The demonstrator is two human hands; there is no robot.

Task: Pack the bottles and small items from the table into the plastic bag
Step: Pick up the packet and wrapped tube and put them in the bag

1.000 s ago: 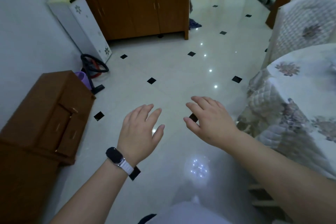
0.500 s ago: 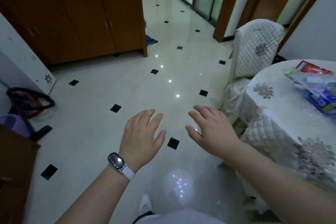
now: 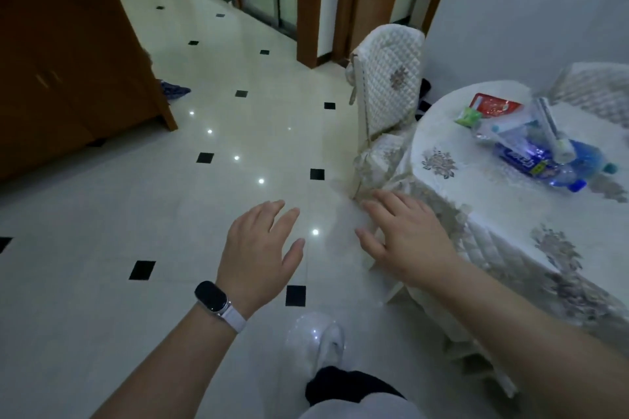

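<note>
A round table (image 3: 510,214) with a quilted white cloth stands at the right. On it lies a heap of items: blue plastic bottles (image 3: 558,167), a red packet (image 3: 493,105), a small green packet (image 3: 468,116) and a white tube-like item (image 3: 553,133), partly under clear plastic (image 3: 503,136). My left hand (image 3: 258,252), with a watch on its wrist, hovers over the floor, fingers apart and empty. My right hand (image 3: 401,238) is also spread and empty, just left of the table's edge, well short of the items.
A chair with a quilted cover (image 3: 388,85) stands against the table's far left side. A second covered chair (image 3: 599,92) is behind the table. A wooden cabinet (image 3: 68,71) fills the left. Tiled floor (image 3: 170,214) lies ahead, and my foot in a white slipper (image 3: 323,340) is below.
The view has swung to the right, bringing the table and its items into sight. Both hands stay spread and empty in front of me.
</note>
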